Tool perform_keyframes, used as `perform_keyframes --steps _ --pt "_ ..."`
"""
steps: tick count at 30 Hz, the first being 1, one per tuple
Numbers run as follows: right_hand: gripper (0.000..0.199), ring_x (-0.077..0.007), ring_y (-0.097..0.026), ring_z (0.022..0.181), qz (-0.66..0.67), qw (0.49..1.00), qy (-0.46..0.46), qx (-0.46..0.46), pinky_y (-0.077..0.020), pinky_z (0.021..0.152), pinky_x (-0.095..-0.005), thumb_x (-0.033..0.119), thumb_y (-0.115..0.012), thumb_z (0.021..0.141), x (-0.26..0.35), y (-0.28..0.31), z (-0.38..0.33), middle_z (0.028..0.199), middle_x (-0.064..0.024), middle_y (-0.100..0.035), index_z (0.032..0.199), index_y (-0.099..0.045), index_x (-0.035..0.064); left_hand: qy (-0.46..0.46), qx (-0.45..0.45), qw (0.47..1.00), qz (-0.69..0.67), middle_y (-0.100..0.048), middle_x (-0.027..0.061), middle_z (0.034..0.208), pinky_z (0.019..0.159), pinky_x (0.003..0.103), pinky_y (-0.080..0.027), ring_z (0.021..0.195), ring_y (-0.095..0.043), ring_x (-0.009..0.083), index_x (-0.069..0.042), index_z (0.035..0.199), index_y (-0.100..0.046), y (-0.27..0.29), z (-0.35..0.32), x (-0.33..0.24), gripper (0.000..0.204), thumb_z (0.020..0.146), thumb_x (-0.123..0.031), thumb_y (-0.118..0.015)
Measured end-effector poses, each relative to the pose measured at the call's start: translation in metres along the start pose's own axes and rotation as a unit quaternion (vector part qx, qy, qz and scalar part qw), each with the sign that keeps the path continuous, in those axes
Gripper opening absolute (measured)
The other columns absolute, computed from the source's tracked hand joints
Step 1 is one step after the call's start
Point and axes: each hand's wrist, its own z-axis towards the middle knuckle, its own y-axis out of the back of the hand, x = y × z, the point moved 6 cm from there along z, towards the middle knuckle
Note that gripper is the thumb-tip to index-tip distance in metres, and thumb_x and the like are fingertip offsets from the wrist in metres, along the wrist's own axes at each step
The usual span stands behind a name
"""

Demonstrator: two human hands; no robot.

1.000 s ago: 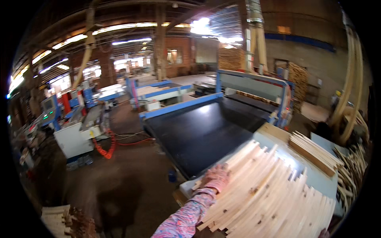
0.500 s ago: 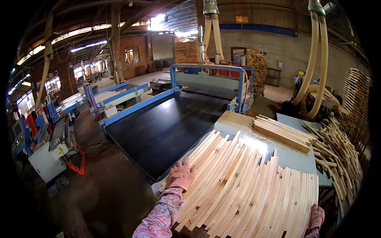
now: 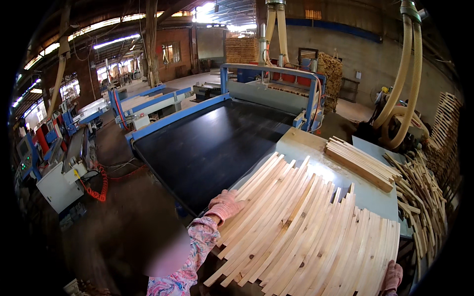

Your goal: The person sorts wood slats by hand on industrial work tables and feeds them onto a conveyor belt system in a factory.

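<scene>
A broad layer of pale wooden strips [image 3: 301,232] lies side by side before me, its far ends on a grey-green table [image 3: 368,197]. Some strips have dark knots, and their near ends are uneven. My left hand [image 3: 226,204], in a pink knit glove, is closed over the layer's left edge, fingers bent against the outer strips. At the near right edge is my right hand [image 3: 392,276], gloved alike, with its fingers against the outermost strip; the picture's dark rim cuts off part of it.
Left of the strips runs a wide black conveyor belt [image 3: 212,145] with a blue frame [image 3: 224,81]. A bundle of strips [image 3: 363,163] rests at the table's far right. Loose strips [image 3: 419,197] lie piled beyond it. Ribbed hoses [image 3: 412,74] hang at right; a control cabinet [image 3: 61,182] stands left.
The view has shifted slightly, so the scene sits farther right and higher. The near left ends of the strips have swung left. Both hands stay at the layer's two edges.
</scene>
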Motion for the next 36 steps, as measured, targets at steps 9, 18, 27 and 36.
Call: perform_keyframes --steps 9,18,27,36 --pt "0.03 -0.0318 -0.07 0.1 0.036 0.97 -0.026 0.238 -0.058 0.085 -0.0402 0.013 -0.041 0.104 0.114 0.177 0.016 0.103 -0.0176 -0.073 0.118 -0.066 0.0051 -0.008 0.003 0.999 -0.036 -0.051 0.0133 0.145 0.109 0.049 -0.045 0.135 -0.051 0.0319 -0.018 0.142 -0.054 0.02 0.025 0.004 0.071 0.087 -0.061 -0.063" --pt "0.041 -0.0241 -0.061 0.074 0.421 0.863 -0.24 0.138 -0.0508 0.067 -0.0405 0.039 -0.06 0.1 0.269 0.155 0.076 0.083 -0.0147 -0.066 0.096 -0.059 -0.0019 0.038 0.003 0.999 -0.029 -0.047 0.0152 0.151 0.112 0.051 -0.042 0.139 -0.048 0.0349 -0.017 0.149 -0.05 0.089 0.17 0.118 0.077 0.087 -0.061 -0.062" --pt "0.05 -0.0286 -0.064 0.084 0.245 0.965 -0.074 0.063 -0.0513 0.073 -0.0444 0.049 -0.066 0.094 0.491 0.129 0.157 0.093 -0.0182 -0.07 0.101 -0.069 -0.0005 0.02 -0.056 0.997 0.04 -0.048 0.0133 0.153 0.114 0.052 -0.038 0.14 -0.047 0.0357 -0.016 0.149 -0.047 0.192 0.355 0.267 0.073 0.089 -0.056 -0.059" --pt "0.041 -0.0243 -0.065 0.066 0.204 0.954 0.157 0.154 -0.0535 0.065 -0.0405 0.042 -0.058 0.097 0.901 0.291 0.234 0.072 -0.0058 -0.068 0.09 -0.071 0.0042 -0.146 -0.216 0.947 -0.187 -0.041 0.019 0.155 0.12 0.039 -0.031 0.144 -0.039 0.032 -0.004 0.155 -0.037 0.238 0.371 0.431 0.07 0.096 -0.03 -0.064"
